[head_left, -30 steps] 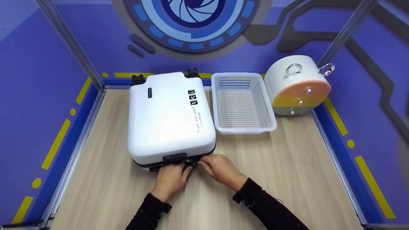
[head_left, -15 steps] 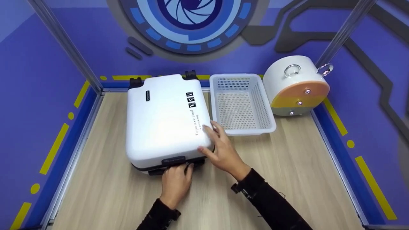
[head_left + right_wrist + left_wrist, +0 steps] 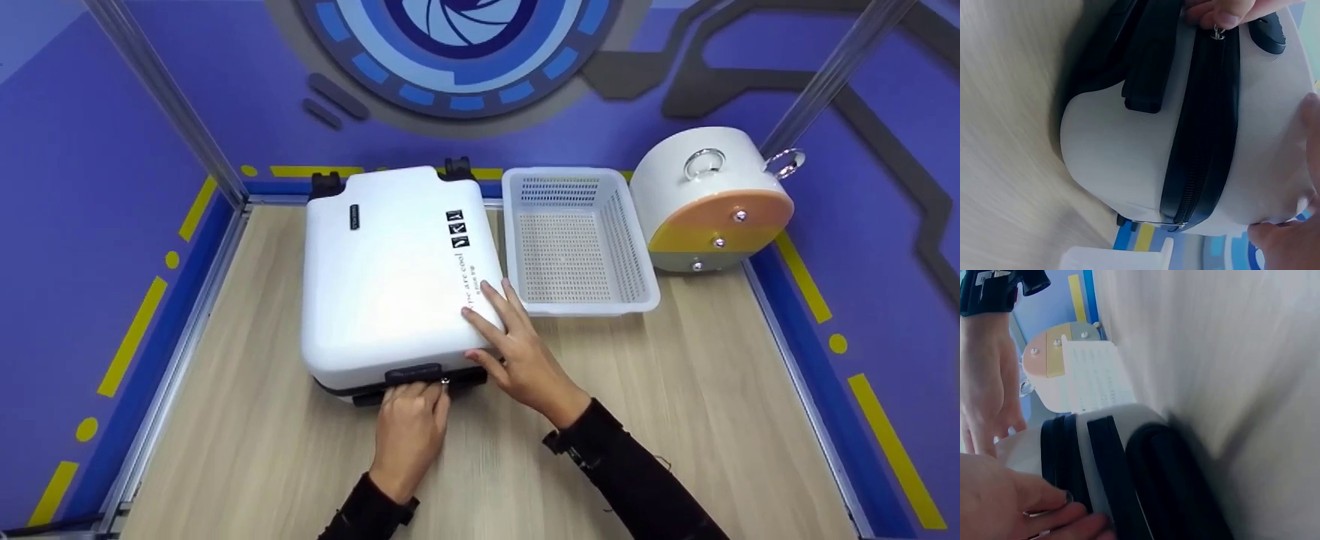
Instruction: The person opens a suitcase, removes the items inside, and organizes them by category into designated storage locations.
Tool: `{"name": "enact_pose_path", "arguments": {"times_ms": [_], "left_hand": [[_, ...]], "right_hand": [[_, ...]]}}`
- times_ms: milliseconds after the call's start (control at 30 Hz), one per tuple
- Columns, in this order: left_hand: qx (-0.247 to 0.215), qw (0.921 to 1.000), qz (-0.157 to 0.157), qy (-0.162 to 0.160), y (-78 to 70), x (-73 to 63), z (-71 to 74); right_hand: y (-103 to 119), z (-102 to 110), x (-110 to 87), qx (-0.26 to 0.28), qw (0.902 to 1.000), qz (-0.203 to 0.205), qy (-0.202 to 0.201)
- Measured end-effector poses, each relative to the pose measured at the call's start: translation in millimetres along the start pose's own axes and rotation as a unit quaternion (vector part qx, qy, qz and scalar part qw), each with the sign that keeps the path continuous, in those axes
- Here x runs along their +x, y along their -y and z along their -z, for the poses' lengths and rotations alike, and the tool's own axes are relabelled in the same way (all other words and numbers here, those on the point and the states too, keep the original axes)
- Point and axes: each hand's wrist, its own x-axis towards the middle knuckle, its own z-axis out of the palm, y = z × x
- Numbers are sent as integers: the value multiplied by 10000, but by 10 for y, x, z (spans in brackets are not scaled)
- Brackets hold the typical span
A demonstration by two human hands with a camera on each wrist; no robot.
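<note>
A white hard-shell suitcase [image 3: 390, 277] lies flat on the wooden table, its wheels toward the back wall. My left hand [image 3: 409, 431] is at its front side, just below the black side handle [image 3: 414, 373]. In the right wrist view, the left thumb and fingers pinch the metal zipper pull [image 3: 1218, 34] on the black zipper [image 3: 1199, 152], which runs around the suitcase's corner. My right hand [image 3: 529, 367] rests on the suitcase's front right corner, fingers spread over the printed lettering and the thumb near the edge.
A white perforated plastic basket [image 3: 582, 308] stands right of the suitcase. Beside it, at the back right, is a rounded white box [image 3: 679, 161] with an orange, yellow and green front and metal rings. Blue-purple panels with metal posts [image 3: 161, 105] enclose the table.
My right hand has left the front seam beside the left hand and spread onto the suitcase's top right corner. The left hand stays at the zipper. The suitcase has hardly moved.
</note>
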Motion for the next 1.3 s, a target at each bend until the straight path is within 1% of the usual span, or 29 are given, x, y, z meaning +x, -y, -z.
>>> {"name": "enact_pose_path", "arguments": {"times_ms": [67, 167, 300, 433, 500, 600, 733, 833, 933, 1067, 1233, 1300], "left_hand": [[-41, 10000, 42, -31, 30, -19, 26], [-59, 9997, 256, 23, 105, -68, 67], [1, 9984, 563, 90, 252, -156, 149], [72, 9977, 671, 63, 399, -213, 241], [151, 9972, 728, 0, 480, -241, 301], [285, 9956, 894, -39, 616, -286, 420], [440, 9914, 1232, -19, 796, -346, 578], [513, 9880, 1458, -59, 909, -377, 658], [530, 9851, 1634, -44, 977, -380, 705], [459, 9832, 1766, -48, 1033, -382, 743], [453, 9811, 1865, -229, 1136, -388, 757], [469, 9803, 1901, -273, 1191, -371, 749]], "right_hand": [[-7, -1, -10, 44, 10000, -4, -14], [-17, -11, -17, 63, 10000, 1, -18], [-17, -27, -13, 70, 10000, -31, -8], [-15, -14, -22, 63, 9999, -135, 4], [-8, -8, -21, 59, 9999, -158, 16], [3, -6, -17, 56, 9999, -140, 52], [11, -13, -11, 57, 9999, -114, 75], [11, -21, -1, 30, 9999, -94, 82], [8, -20, 8, 1, 9999, -73, 86], [12, -21, 4, 27, 9999, -70, 75], [15, -21, -4, 102, 9999, -48, 69], [13, -11, -9, 113, 9999, -60, 63]]}}
